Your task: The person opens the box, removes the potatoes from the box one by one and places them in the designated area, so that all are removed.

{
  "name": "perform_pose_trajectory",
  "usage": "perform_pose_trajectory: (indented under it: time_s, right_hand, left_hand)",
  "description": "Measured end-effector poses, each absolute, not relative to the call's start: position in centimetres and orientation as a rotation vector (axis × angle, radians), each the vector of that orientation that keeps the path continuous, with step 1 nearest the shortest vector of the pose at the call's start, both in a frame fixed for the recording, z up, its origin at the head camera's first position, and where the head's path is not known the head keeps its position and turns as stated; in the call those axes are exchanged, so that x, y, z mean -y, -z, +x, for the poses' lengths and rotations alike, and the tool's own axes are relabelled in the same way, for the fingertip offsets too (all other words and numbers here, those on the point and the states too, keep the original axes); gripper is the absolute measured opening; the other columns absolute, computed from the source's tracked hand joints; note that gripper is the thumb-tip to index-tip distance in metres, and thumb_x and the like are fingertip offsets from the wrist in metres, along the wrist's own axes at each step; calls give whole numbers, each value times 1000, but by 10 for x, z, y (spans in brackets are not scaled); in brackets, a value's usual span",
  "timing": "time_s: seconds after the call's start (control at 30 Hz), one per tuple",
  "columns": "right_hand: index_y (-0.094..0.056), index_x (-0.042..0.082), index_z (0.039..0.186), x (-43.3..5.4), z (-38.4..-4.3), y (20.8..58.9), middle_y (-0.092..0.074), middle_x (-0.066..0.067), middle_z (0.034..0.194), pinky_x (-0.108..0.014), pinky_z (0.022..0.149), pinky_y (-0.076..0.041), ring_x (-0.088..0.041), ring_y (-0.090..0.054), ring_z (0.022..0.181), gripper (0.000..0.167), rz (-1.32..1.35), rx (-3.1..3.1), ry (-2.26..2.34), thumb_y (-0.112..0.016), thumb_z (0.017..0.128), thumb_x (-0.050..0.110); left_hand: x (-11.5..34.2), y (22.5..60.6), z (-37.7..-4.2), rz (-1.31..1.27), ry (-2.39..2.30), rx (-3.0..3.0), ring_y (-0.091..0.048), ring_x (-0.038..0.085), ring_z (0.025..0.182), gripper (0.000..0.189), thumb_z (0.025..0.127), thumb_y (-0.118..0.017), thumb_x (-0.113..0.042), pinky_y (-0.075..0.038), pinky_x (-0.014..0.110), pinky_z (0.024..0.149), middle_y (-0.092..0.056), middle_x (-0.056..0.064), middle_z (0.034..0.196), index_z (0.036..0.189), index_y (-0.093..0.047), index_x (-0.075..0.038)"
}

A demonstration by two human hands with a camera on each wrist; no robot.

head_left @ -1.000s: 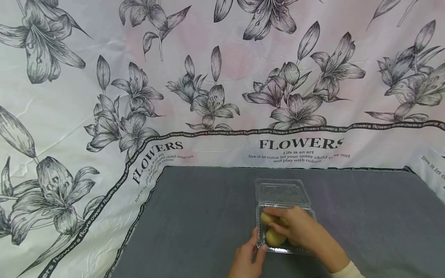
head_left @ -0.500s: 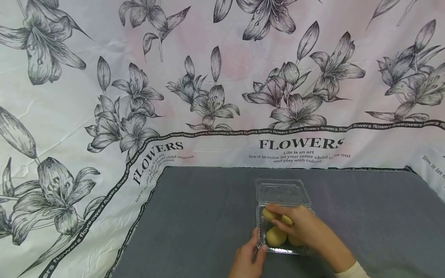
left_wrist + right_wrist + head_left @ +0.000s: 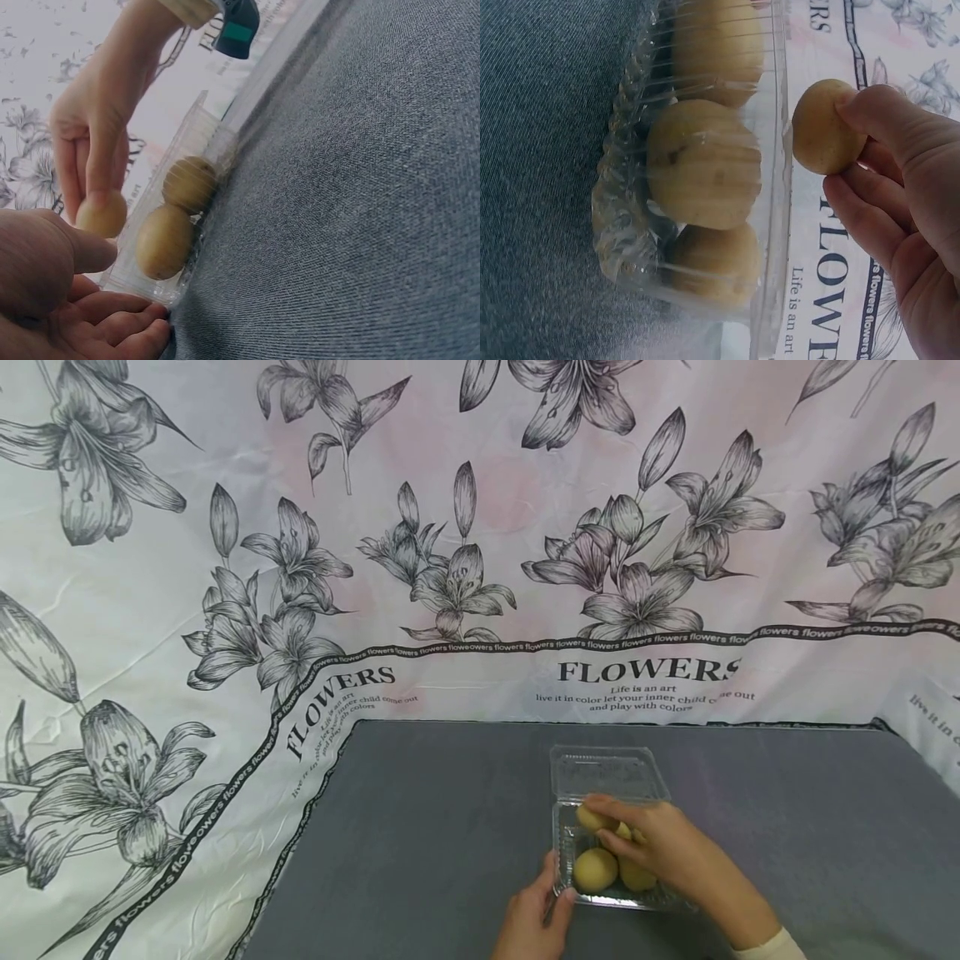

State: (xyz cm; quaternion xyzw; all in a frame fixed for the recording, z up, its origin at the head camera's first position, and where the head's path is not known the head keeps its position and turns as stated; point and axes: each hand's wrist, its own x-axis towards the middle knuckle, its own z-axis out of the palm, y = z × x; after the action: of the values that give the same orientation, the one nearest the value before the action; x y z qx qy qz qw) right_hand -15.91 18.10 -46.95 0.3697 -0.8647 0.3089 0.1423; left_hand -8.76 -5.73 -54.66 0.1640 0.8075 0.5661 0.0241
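A clear plastic clamshell box (image 3: 564, 852) lies on the table with its lid (image 3: 603, 775) folded back, away from the person. Several yellow-brown potatoes (image 3: 596, 870) are inside; two show through the wall in the left wrist view, a front potato (image 3: 165, 241) and another potato (image 3: 190, 184) behind it. My right hand (image 3: 667, 843) pinches a small potato (image 3: 821, 127) between thumb and fingertips, just above the box's rim in the right wrist view. My left hand (image 3: 531, 917) grips the box's near left corner, thumb at the rim and fingers outside. The right hand covers part of the box.
Dark grey cloth (image 3: 420, 827) covers the table around the box. A white curtain (image 3: 450, 685) printed with flowers and lettering hangs behind and to the left. A dark device with a green patch (image 3: 238, 31) sits at the right wrist.
My right hand has moved the pinched potato to the right and slightly away across the box, uncovering more of the potatoes below. The left hand and the box have stayed in place.
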Motion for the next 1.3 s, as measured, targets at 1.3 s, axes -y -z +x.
perform_pose_trajectory:
  time_s: [1.3]
  right_hand:
    - [-73,6,131,-237,-166,465,-76,-20,123,-12,46,-36,17,-16,49,59,847,2378,-725,-90,76,-3]
  left_hand:
    - [55,529,-78,525,-1725,-2615,-59,30,133,57,109,-61,-24,-51,34,110,-58,28,146,151,-47,14]
